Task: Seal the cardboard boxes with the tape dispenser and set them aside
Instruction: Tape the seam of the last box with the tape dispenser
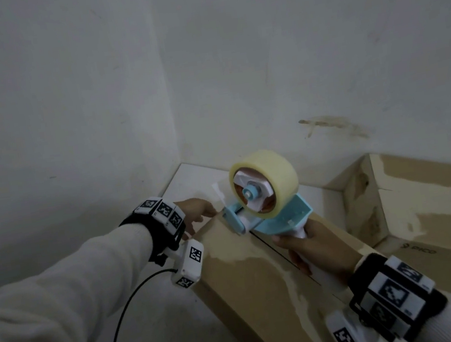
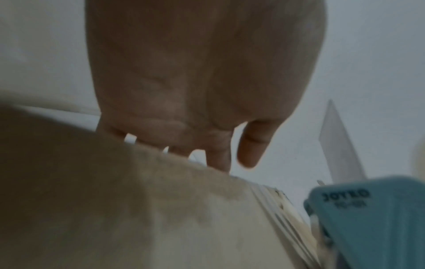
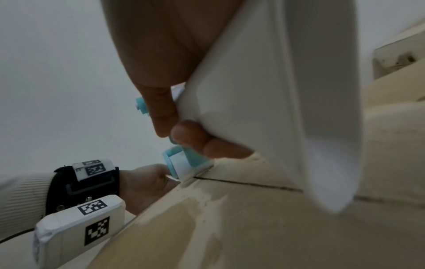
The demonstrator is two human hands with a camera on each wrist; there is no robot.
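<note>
The tape dispenser [image 2: 368, 218] read "JOYKO". Your right hand [image 1: 313, 248] gripped its white handle, nose pointing away from you along the cardboard box [image 1: 251, 277] seam at the far edge. Your left hand [image 1: 195, 210] lay there, fingers hidden behind that edge.

near the middle of the frame the right hand [image 1: 313, 248] grips the white handle of a light-blue tape dispenser [image 1: 267, 208] carrying a pale yellow tape roll [image 1: 274, 175]. its front end sits on the far edge of a cardboard box [image 1: 252, 288], by the centre seam. left of it, the left hand [image 1: 195, 208] rests on that box edge. more cardboard boxes [image 1: 425, 200] stand at the right, against a white wall [image 1: 91, 88].
</note>
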